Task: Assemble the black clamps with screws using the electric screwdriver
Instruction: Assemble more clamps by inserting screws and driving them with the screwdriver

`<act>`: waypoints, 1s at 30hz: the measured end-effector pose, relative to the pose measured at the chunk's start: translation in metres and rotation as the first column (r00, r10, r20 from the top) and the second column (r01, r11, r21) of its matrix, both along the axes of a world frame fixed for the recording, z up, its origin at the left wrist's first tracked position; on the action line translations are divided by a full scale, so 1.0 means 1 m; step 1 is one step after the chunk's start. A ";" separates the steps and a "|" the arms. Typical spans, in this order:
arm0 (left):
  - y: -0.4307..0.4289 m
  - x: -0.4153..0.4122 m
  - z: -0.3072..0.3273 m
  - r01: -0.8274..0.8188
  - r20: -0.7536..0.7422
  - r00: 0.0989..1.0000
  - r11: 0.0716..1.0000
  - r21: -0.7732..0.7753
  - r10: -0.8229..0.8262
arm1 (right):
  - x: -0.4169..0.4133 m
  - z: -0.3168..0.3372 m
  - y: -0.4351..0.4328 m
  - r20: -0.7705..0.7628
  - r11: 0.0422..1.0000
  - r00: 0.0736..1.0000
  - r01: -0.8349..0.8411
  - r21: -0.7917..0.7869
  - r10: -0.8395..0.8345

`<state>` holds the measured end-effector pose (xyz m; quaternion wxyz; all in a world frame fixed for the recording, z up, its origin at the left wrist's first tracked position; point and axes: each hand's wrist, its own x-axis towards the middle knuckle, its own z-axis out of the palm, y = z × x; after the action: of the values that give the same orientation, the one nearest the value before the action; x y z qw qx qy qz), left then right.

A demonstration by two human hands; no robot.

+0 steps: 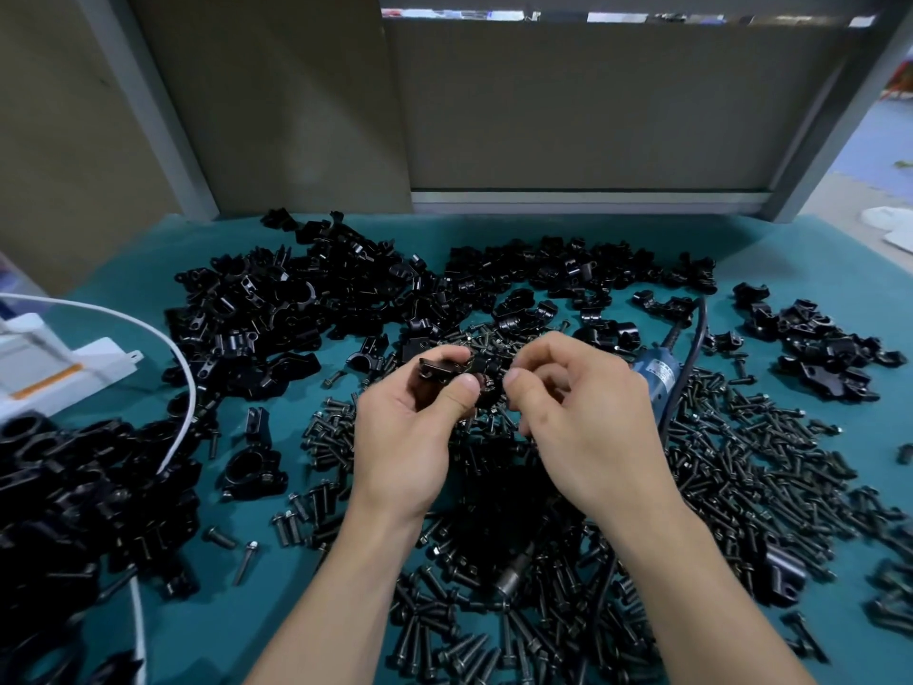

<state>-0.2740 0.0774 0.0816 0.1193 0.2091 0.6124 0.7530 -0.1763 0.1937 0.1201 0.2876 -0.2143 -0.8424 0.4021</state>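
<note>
1. The left hand (pixel 405 437) is held up over the middle of the surface (pixel 593 239). It grips one black clamp (pixel 437 370), with the thumb across the front and the fingers curled behind.
2. The right hand (pixel 578 417) has thumb and forefinger closed together at the clamp's right end. They pinch a small dark part, which we judge to be a screw (pixel 488 383); most of it is hidden.
3. The electric screwdriver (pixel 654 375) lies on the surface just right of the right hand, with neither hand on it. Its cord runs off toward the far edge.
4. Loose clamps (pixel 276 309) are heaped along the far edge and toward the left edge. Loose screws (pixel 741 462) cover the near right part of the surface and lie under both wrists.
5. A white cable (pixel 183 388) loops in from the left edge.
6. We judge the step in hand to be starting the screw by hand, with driving not yet begun.
7. Risks from here:
   - The pinch is small. If the screw slips, it drops into the heap below and has to be picked again.
   - If the clamp shifts in the left grip, the holes go out of line and the screw starts crooked.
   - Driving a crooked screw with the power tool could strip the thread.
   - Reaching for the screwdriver one-handed leaves the unseated screw free to tip out.
   - The cord may drag screws along as the tool is lifted.
</note>
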 end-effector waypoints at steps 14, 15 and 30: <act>-0.001 0.003 0.002 0.107 0.131 0.986 0.993 -0.058 -0.099 | 0.003 -0.001 0.002 -0.078 0.980 0.997 0.015 0.197 0.001; -0.001 0.003 0.002 0.115 0.146 0.984 0.991 -0.061 -0.106 | 0.003 0.000 0.002 -0.083 0.983 0.997 0.015 0.185 0.000; 0.002 0.003 -0.002 0.158 -0.011 0.987 0.982 -0.107 -0.161 | -0.003 -0.005 0.007 0.131 0.997 0.988 0.073 0.037 -0.078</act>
<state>-0.2706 0.0796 0.0797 0.1843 0.2581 0.6338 0.7055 -0.1793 0.2011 0.1154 0.2494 -0.2676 -0.8574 0.3620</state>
